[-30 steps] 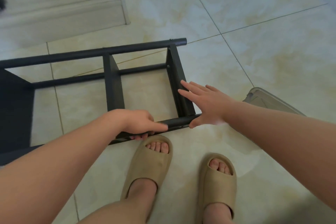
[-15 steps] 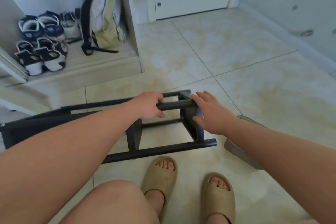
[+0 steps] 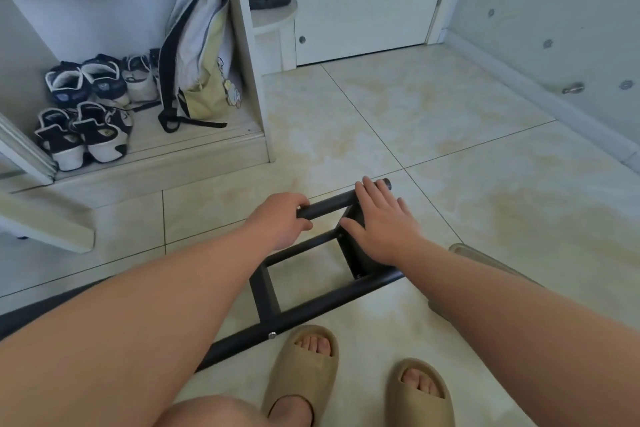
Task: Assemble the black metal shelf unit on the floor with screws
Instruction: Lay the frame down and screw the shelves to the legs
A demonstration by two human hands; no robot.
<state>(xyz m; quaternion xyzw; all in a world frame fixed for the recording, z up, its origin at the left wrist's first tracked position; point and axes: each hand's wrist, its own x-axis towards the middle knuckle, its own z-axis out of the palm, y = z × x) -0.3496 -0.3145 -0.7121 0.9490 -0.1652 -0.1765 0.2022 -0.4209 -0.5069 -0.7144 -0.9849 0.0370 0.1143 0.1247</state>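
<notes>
The shelf (image 3: 311,312) lies sideways on the floor (image 3: 450,149) by the sandals (image 3: 301,367). The left hand (image 3: 280,218) curls its fingers round the top tube; the right hand (image 3: 384,225) rests spread fingers on its end.

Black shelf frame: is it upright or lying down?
Lying on its side: the shelf frame has long tubes along the floor; left hand grips the upper one.

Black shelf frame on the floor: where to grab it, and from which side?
Take the top tube from above. It is round, bare and raised off the floor, so fingers can wrap it, as the left hand does. The right hand lies flat over its end.
</notes>
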